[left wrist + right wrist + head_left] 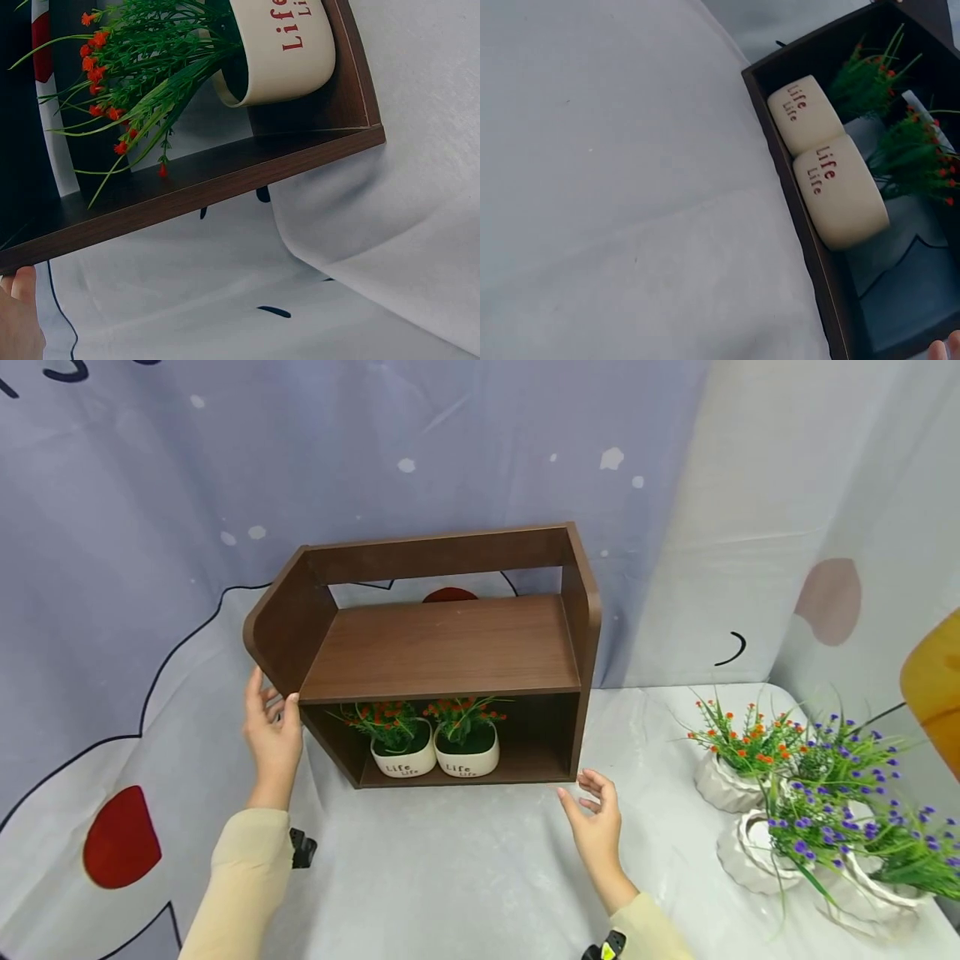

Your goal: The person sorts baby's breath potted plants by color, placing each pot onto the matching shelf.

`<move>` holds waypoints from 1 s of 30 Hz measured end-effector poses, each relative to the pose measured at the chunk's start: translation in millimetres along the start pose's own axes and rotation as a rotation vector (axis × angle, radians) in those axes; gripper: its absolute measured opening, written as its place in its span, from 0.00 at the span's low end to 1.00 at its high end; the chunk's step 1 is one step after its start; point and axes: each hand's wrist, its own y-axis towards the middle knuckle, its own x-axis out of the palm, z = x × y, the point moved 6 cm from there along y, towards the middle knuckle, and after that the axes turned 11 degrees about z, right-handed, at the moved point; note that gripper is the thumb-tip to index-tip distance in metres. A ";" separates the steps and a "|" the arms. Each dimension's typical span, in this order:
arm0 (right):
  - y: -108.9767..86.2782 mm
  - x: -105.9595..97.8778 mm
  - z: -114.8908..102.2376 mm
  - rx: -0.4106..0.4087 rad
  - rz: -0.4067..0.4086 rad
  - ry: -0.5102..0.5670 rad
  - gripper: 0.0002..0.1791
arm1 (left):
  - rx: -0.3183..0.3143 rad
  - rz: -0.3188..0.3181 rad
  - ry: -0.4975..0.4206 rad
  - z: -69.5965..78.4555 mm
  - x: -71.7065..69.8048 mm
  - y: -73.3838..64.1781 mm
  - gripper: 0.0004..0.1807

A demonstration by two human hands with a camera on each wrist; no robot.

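Observation:
A dark brown wooden shelf (442, 647) stands against the curtain, with an upper board and a lower compartment. Two white pots (403, 763) marked "Life", planted with small red-orange flowers, sit side by side in that compartment, left of its middle. My left hand (273, 739) touches the shelf's left side panel, fingers behind its front edge and thumb near the upper board's corner. Close to the lower right corner is my right hand (597, 822), fingers loosely bent and thumb apart. Its fingertips (938, 350) show beside the shelf's side in the right wrist view.
On the right of the white-covered table (450, 877) stand several white ribbed pots (757, 856) with orange and purple flowers. A patterned curtain (450, 443) hangs behind the shelf and down the left side.

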 end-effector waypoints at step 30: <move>-25.7 -126.1 66.3 0.250 0.209 -0.360 0.26 | -0.036 -0.002 0.010 -1.8 0.1 -0.2 0.32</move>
